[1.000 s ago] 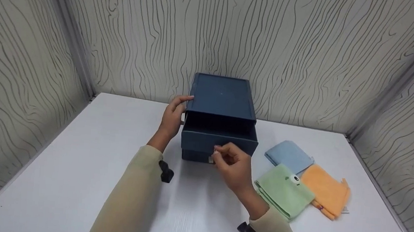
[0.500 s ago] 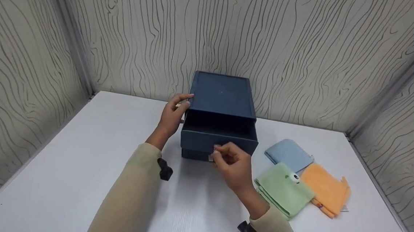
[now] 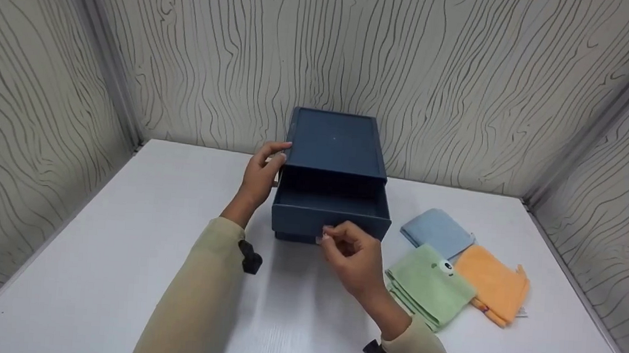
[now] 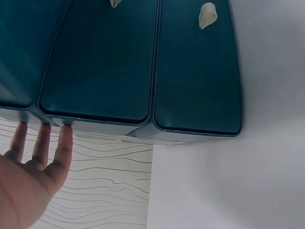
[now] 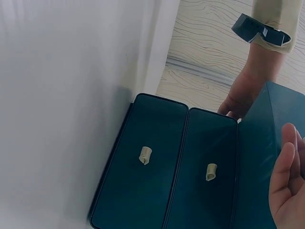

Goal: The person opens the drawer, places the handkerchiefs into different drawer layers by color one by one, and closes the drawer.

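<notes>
A dark blue drawer cabinet point(image 3: 335, 139) stands near the back wall. Its top drawer point(image 3: 295, 219) is partly pulled out, and the part of its inside that shows is bare. My right hand point(image 3: 357, 260) pinches the small pull tab point(image 3: 325, 231) on that drawer's front between thumb and forefinger. Against the cabinet's left side lies my left hand point(image 3: 259, 177); in the left wrist view several extended fingers point(image 4: 62, 155) touch the side wall. Below, two closed drawers carry cream loop tabs, the middle tab point(image 5: 211, 171) and the bottom tab point(image 5: 145, 155) in the right wrist view.
To the right of the cabinet lie three folded cloths: a blue cloth point(image 3: 438, 229), a green cloth point(image 3: 431, 287) with an eye on it, and an orange cloth point(image 3: 492, 283). They partly overlap on the white table point(image 3: 180, 200). Wood-patterned walls point(image 3: 218, 53) enclose the back and sides.
The top drawer has slid a little further out towards me with my right hand on its tab. My left hand stays at the cabinet's side. The cloths lie as before.
</notes>
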Available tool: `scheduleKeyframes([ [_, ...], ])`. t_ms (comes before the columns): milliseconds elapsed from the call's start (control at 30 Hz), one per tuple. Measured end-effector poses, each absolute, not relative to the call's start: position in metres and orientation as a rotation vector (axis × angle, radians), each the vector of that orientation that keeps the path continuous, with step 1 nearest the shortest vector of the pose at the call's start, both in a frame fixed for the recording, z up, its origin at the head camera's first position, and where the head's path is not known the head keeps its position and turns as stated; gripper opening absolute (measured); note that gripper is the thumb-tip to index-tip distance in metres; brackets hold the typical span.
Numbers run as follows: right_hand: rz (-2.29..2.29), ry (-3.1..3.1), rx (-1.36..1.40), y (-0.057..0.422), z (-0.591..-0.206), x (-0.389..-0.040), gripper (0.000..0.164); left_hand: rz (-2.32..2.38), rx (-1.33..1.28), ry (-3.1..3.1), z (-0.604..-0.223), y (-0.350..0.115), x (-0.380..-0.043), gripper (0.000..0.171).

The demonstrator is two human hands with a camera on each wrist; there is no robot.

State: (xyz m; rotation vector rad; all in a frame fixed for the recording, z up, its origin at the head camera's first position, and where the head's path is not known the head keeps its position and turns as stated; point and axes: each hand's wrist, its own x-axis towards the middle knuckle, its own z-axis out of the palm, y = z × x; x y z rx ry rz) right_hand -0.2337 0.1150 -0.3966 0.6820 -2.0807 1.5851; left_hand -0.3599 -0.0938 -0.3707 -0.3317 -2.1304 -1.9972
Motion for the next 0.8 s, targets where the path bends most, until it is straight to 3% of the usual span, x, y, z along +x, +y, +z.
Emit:
scheduleKeyframes([
  [800,1.534,-2.144,0.617,0.117,-0.404,-0.226,0.006,-1.982,-0.334,-2.201,-0.361,-0.095,-0.353,0.037],
])
